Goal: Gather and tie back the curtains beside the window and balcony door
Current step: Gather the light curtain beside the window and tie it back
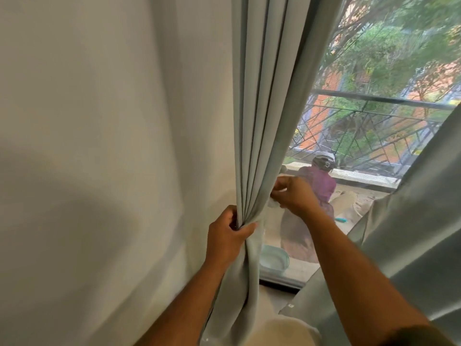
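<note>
A pale grey-green curtain hangs in folds down the middle of the head view, bunched at waist height. My left hand grips the gathered bundle, fingers curled round it from the left. My right hand is just right of the folds and pinches a small pale strip, apparently a tie-back, at the curtain's edge. A second curtain of the same cloth hangs at the right.
A plain white wall fills the left. Through the glass I see a balcony railing, a person outside, and a light blue basin on the balcony floor. The door's dark bottom frame lies below.
</note>
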